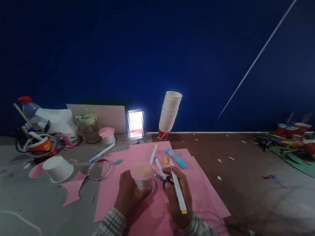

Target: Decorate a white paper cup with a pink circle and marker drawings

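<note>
A small whitish paper cup, topped by a flat, round pale-pink paper disc [142, 171], sits low in the middle of the view, just above overlapping pink paper sheets [158, 230]. Small yellow marks dot the disc, which spreads past the cup's sides. The left hand [129, 193] grips the cup from its left, the thumb lying across the lower front; whether the base touches the sheets cannot be told.

The right hand [177, 207], just beside it, is curled around a slim white marker with a yellow end [180, 194]. A second white marker with a blue band [159, 167] rises by its fingers; whether it is gripped too is unclear. Dark-handled scissors [169, 180] are partly covered by that hand.

The disc hides the cup's upper part, and the left hand covers much of its side. The yellow marks are too soft to read as a pattern. Beyond the sheets, a bright object [136, 124] is pixelated past recognition. Near it, a tall leaning stack of white paper cups [170, 112] stands before the dark blue wall panel [134, 49]. On the far right, a cluttered green mat [296, 163] is blurred and runs out of frame; both checked sleeves [101, 234] are cut off at the bottom.
</note>
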### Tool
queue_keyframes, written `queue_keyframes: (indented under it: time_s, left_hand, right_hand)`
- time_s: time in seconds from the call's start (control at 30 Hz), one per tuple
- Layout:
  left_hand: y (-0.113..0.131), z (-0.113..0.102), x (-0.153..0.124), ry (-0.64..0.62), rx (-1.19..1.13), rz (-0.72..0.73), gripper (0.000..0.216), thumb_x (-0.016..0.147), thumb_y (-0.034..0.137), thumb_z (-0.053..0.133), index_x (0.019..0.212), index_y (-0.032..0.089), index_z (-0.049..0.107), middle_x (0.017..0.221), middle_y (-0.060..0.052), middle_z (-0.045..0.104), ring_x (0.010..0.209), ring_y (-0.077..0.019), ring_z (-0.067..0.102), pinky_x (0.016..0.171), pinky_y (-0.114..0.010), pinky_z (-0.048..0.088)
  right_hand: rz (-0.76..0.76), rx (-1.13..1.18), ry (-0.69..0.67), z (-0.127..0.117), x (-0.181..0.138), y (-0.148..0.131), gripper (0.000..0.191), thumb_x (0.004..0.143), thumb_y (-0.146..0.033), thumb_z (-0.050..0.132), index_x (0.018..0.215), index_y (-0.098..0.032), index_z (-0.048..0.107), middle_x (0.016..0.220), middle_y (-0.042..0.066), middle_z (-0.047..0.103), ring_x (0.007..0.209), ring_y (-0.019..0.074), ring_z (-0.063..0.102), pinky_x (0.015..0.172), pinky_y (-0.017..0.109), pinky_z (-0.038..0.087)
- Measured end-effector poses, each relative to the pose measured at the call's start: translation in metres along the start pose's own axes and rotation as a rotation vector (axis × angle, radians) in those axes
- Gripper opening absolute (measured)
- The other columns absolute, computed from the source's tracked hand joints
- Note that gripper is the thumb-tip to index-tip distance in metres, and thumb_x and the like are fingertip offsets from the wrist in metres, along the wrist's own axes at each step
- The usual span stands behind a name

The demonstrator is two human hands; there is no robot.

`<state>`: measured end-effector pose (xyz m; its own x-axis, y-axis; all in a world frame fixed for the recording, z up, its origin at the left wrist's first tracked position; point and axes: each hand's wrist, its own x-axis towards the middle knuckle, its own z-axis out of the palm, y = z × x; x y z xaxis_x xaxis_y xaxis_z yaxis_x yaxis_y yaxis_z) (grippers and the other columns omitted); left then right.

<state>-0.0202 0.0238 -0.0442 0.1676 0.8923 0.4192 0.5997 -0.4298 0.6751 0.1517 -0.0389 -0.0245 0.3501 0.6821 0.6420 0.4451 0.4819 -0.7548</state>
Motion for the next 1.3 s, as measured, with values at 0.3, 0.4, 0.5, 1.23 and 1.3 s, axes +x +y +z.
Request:
queue_keyframes:
  time_s: [0.3,0.4,0.5,1.23,1.3]
  left_hand:
    - [-0.003,0.016,-0.01,0.051,0.247,0.276,0.062,0.074,0.041,0.076,0.127,0.015,0.055,0.114,-0.016,0.071,0.126,-0.0403,0.059,0.117,-0.065,0.036]
    - [0.004,0.012,-0.011,0.037,0.25,0.289,0.057,0.077,0.035,0.071,0.128,0.018,0.053,0.113,-0.013,0.071,0.126,-0.0383,0.059,0.119,-0.064,0.033]
    - [0.01,0.008,-0.011,0.014,0.252,0.305,0.054,0.078,0.031,0.068,0.128,0.019,0.052,0.115,-0.013,0.072,0.126,-0.0375,0.058,0.12,-0.064,0.031]
    - [0.016,0.009,-0.014,-0.103,0.21,0.246,0.06,0.071,0.028,0.069,0.129,0.016,0.057,0.119,-0.015,0.073,0.128,-0.0408,0.056,0.122,-0.069,0.027]
    - [0.015,0.01,-0.014,-0.096,0.204,0.261,0.06,0.071,0.027,0.069,0.128,0.015,0.057,0.117,-0.015,0.073,0.128,-0.0405,0.057,0.121,-0.069,0.029]
  right_hand:
    - [-0.071,0.028,-0.075,-0.007,0.012,-0.007,0.042,0.103,-0.033,0.055,0.144,-0.027,0.053,0.131,0.01,0.07,0.125,0.0287,0.067,0.101,0.046,0.058]
    - [-0.063,0.021,-0.118,-0.006,0.013,-0.008,0.044,0.103,-0.04,0.055,0.145,-0.028,0.052,0.131,0.011,0.07,0.124,0.0287,0.068,0.101,0.048,0.059]
    - [-0.068,0.031,-0.171,-0.006,0.015,-0.009,0.047,0.104,-0.043,0.056,0.147,-0.028,0.049,0.133,0.012,0.07,0.125,0.0285,0.068,0.102,0.049,0.059]
    - [-0.051,-0.012,-0.176,-0.004,0.012,-0.012,0.04,0.096,-0.021,0.062,0.136,-0.023,0.058,0.122,0.012,0.074,0.113,0.0285,0.074,0.096,0.045,0.064]
    - [-0.053,-0.038,-0.147,-0.004,0.011,-0.012,0.035,0.095,-0.02,0.063,0.13,-0.022,0.06,0.114,0.011,0.073,0.107,0.0277,0.075,0.093,0.044,0.064]
